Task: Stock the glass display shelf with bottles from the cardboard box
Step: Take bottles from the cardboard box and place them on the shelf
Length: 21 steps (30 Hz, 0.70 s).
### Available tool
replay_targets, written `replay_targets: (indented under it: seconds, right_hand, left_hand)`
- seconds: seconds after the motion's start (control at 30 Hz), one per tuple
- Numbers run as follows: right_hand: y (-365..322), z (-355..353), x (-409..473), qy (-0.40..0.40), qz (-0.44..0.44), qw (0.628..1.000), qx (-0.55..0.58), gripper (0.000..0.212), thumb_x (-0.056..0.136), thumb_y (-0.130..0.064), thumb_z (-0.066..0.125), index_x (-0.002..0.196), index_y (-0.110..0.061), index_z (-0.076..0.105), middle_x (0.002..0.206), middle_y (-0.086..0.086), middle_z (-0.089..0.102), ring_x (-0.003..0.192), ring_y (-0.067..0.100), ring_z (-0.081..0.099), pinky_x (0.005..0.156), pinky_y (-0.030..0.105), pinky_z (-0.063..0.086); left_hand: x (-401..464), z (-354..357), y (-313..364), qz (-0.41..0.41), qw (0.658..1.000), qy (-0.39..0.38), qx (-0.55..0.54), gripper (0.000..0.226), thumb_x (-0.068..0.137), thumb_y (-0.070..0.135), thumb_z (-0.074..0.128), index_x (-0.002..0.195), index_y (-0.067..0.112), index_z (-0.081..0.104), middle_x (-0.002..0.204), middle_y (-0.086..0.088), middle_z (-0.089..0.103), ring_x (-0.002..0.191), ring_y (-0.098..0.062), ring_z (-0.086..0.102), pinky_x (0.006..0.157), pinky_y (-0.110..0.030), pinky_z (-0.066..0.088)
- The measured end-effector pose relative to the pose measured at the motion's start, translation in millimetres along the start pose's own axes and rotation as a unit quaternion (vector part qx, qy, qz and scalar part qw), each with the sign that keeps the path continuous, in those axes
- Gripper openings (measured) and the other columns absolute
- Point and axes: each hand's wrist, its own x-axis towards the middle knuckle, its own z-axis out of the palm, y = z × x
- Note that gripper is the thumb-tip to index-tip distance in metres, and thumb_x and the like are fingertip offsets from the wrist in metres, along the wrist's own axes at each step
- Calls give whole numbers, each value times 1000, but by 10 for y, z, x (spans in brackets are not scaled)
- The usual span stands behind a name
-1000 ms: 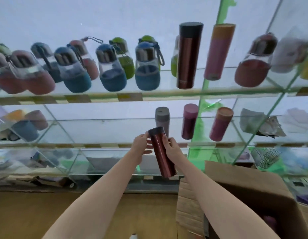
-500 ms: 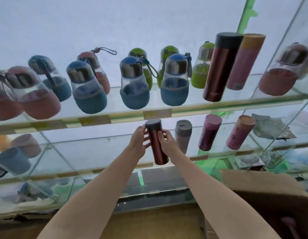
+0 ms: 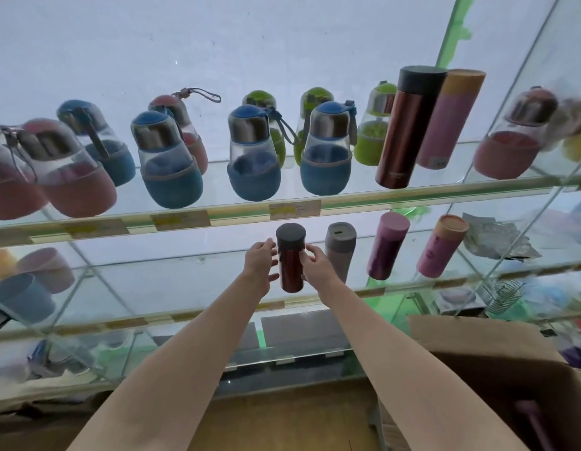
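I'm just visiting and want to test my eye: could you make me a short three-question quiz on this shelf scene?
1. True or false: both hands are on the small red flask.
2. Which flask stands just right of it: A grey, B green, C yellow?
3. Fill in: the cardboard box sits at the lower ____ of the view.

Key: 1 true, left hand and right hand flank it; 2 A; 3 right.

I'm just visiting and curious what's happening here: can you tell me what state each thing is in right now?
Red flask: upright, capped, held at the middle shelf.
Left hand: fingers on the flask's side.
Right hand: grips the flask's other side.
Grey flask: standing on the middle shelf, lid on.
Tall brown flask: standing on the upper shelf, capped.
Cardboard box: open, flap up.
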Motion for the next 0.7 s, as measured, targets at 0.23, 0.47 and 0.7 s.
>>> replay_targets:
  seconds: [0.23, 0.47, 0.7]
  right_hand:
    - [52, -410, -328, -21, -4, 1000, -8, 40, 103, -32, 53, 138, -12, 52, 121, 5, 61, 110, 24, 62, 103, 42, 51]
    - [421, -1348, -714, -2, 27, 999, 47, 22, 103, -28, 53, 111, -9, 63, 102, 8, 63, 87, 23, 61, 83, 38, 54]
    - [898, -2277, -1100, 15, 90, 995, 38, 31, 103, -36, 52, 111, -7, 62, 101, 4, 62, 87, 21, 59, 73, 32, 53]
  left_hand:
    - [-420, 234, -261, -36, 998, 34, 29, 16, 98, 15, 46, 101, 7, 60, 89, -12, 66, 77, -28, 62, 74, -37, 49]
    - [-981, 1150, -736, -47, 996, 7, 74, 18, 102, 20, 46, 102, 10, 60, 90, -9, 67, 77, -25, 62, 73, -34, 48]
    - [-1378, 1897, -1274, -49, 989, -23, 140, 18, 101, 21, 49, 105, 8, 62, 91, -9, 68, 76, -23, 59, 67, -32, 46]
